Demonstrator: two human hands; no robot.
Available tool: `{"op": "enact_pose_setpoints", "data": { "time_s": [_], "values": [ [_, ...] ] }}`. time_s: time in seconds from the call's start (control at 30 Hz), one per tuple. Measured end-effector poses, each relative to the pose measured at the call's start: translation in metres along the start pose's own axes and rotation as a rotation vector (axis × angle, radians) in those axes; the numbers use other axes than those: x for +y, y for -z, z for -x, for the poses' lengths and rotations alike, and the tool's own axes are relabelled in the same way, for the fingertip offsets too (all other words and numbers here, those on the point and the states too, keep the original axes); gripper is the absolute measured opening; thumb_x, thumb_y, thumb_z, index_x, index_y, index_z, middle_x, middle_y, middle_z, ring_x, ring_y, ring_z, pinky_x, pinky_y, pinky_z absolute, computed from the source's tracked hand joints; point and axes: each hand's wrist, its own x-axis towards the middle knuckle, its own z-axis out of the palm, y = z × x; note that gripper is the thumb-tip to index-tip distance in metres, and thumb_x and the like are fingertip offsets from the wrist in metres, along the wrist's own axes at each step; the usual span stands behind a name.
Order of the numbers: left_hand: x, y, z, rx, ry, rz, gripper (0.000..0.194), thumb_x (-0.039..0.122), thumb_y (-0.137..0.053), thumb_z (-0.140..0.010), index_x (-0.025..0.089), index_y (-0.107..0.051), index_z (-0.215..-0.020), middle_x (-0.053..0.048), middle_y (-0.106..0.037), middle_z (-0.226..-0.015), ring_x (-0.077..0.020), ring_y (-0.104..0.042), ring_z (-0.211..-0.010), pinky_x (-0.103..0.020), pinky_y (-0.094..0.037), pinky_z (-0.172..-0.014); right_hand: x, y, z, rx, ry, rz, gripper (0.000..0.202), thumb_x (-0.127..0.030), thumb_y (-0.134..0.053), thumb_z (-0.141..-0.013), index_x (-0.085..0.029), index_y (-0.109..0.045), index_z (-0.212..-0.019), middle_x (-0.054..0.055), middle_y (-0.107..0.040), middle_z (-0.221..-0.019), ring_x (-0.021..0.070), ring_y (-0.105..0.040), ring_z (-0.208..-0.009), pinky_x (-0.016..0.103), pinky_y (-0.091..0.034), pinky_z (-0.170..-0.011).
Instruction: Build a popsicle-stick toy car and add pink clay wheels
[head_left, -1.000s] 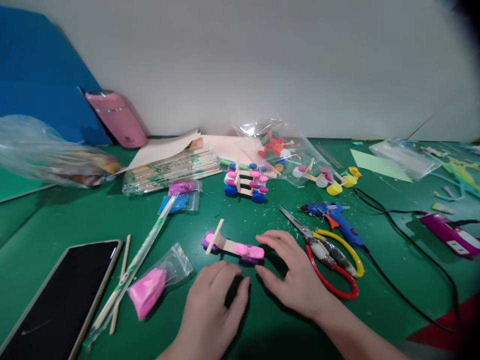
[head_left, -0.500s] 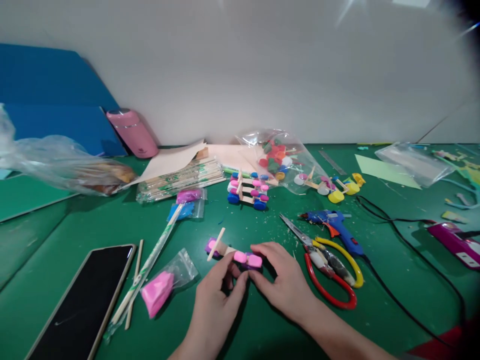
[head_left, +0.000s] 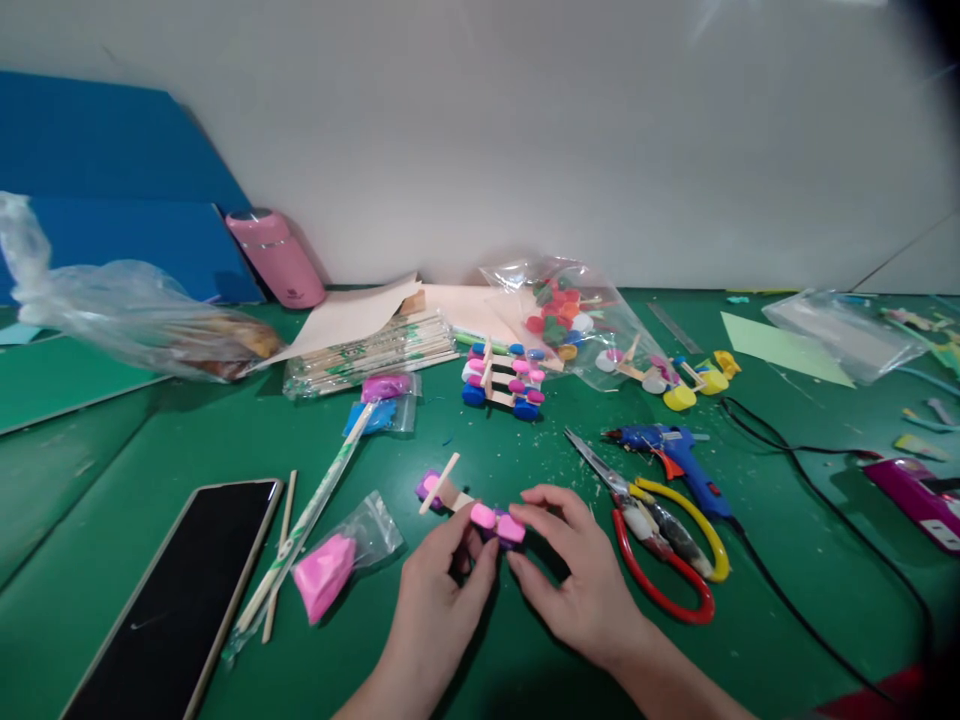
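Note:
Between my hands, low over the green table, is a small craft-stick model [head_left: 463, 500] with pink and purple pieces at both ends and a thin stick [head_left: 439, 484] across its far end. My left hand [head_left: 442, 595] is closed on the near end, thumb and index finger pinching beside one pink piece [head_left: 484, 516]. The fingers of my right hand [head_left: 581, 575] are curled round the other pink piece [head_left: 511, 529], index finger on its upper edge and thumb below. Purple parts under the pink pieces are partly hidden by my fingers.
Pliers [head_left: 652, 530] and a blue glue gun [head_left: 671, 455] with its cord lie right. A phone [head_left: 172, 600], wrapped sticks [head_left: 307, 520] and a bag of pink clay [head_left: 326, 575] lie left. Several finished small models [head_left: 502, 380] stand behind, near a bag of bottle caps [head_left: 562, 310].
The view has shifted slightly, so things sit a little further right. My right thumb and index finger have spread slightly, and the right pink piece looks turned. My left hand keeps its grip.

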Motion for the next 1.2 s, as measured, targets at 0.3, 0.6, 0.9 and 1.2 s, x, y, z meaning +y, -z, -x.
{"op": "enact_pose_setpoints", "data": {
  "time_s": [0.3, 0.6, 0.9, 1.2],
  "values": [
    [0.0, 0.003, -0.002, -0.06, 0.001, 0.013, 0.015, 0.026, -0.047, -0.08, 0.016, -0.058, -0.083, 0.001, -0.057, -0.063, -0.0131, -0.053, -0.056, -0.024, -0.045, -0.055, -0.002, 0.001, 0.003, -0.011, 0.103, 0.119, 0.035, -0.019, -0.053, -0.076, -0.022, -0.057, -0.111, 0.01, -0.045, -0.114, 0.0244, -0.047, -0.102, 0.04, -0.045, -0.082],
    [-0.002, 0.003, -0.002, -0.075, -0.015, -0.016, 0.013, 0.025, -0.046, -0.079, 0.017, -0.055, -0.074, 0.002, -0.053, -0.059, -0.0126, -0.048, -0.053, -0.023, -0.04, -0.05, -0.008, -0.007, -0.006, 0.053, -0.023, 0.064, 0.024, -0.02, -0.055, -0.077, -0.02, -0.059, -0.101, 0.01, -0.045, -0.11, 0.0241, -0.047, -0.102, 0.038, -0.045, -0.08],
    [-0.008, 0.0, -0.001, -0.088, -0.012, -0.034, 0.013, 0.024, -0.043, -0.079, 0.017, -0.054, -0.077, 0.002, -0.051, -0.061, -0.0138, -0.048, -0.055, -0.024, -0.039, -0.052, -0.01, -0.013, -0.012, 0.105, -0.066, 0.073, 0.014, -0.017, -0.056, -0.074, -0.019, -0.061, -0.088, 0.009, -0.047, -0.108, 0.022, -0.048, -0.101, 0.036, -0.043, -0.084],
    [-0.012, -0.001, -0.002, -0.102, 0.0, -0.042, 0.015, 0.026, -0.043, -0.079, 0.016, -0.054, -0.082, 0.0, -0.053, -0.063, -0.015, -0.049, -0.057, -0.026, -0.04, -0.054, -0.01, -0.013, -0.012, 0.129, -0.048, 0.077, 0.021, -0.018, -0.058, -0.073, -0.017, -0.06, -0.094, 0.01, -0.047, -0.108, 0.0214, -0.048, -0.1, 0.035, -0.043, -0.084]
  ]
}}
